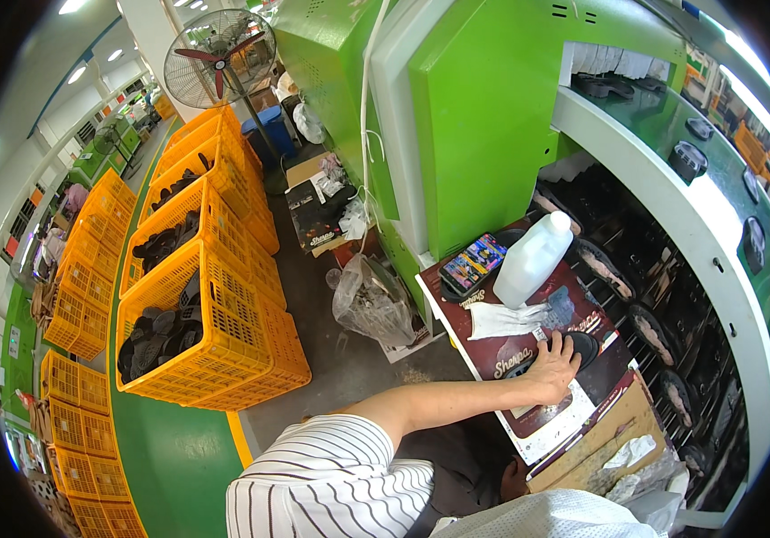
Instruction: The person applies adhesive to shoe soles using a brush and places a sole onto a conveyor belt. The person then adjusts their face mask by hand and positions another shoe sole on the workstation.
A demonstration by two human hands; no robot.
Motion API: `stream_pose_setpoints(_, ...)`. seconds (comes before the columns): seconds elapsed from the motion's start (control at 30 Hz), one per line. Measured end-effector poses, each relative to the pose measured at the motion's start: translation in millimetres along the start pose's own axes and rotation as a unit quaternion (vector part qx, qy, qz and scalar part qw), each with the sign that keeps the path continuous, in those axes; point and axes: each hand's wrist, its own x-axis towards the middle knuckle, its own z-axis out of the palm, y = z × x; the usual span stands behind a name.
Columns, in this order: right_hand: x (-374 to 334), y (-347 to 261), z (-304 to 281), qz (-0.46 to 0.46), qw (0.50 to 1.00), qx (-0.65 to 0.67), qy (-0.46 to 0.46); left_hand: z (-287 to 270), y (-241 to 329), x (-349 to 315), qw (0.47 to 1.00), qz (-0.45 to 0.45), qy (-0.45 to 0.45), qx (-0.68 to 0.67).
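Note:
My left arm, in a striped sleeve, reaches across to a low worktable. My left hand lies over a black shoe sole, fingers bent down onto it and covering its middle. Beyond the fingers are a crumpled white glove and a large whitish plastic jug. A phone with a lit, colourful screen rests near the jug. My right hand does not show; white mesh cloth fills part of the lower edge.
Green machine housing rises behind the table. At right, a curved conveyor carries dark soles above a rack with several more. Yellow crates of black soles stand at left, near a fan. A clear plastic bag sits on the floor.

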Motion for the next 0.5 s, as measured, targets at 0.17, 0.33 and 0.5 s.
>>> stream_pose_setpoints(0.17,-3.6,12.4,9.9,0.099,0.993,0.038,-0.060,-3.8,4.7,4.0,1.000,0.005,-0.003,0.002)
stream_pose_setpoints(0.33,6.2,-3.9,-9.3,-0.003,1.000,-0.015,-0.026,-1.6,2.4,-1.1,1.000,-0.002,0.000,0.003)
stream_pose_setpoints(0.5,1.1,-15.0,-16.4,-0.013,0.998,-0.046,-0.035,2.1,-0.1,-9.0,1.000,-0.004,0.005,0.006)
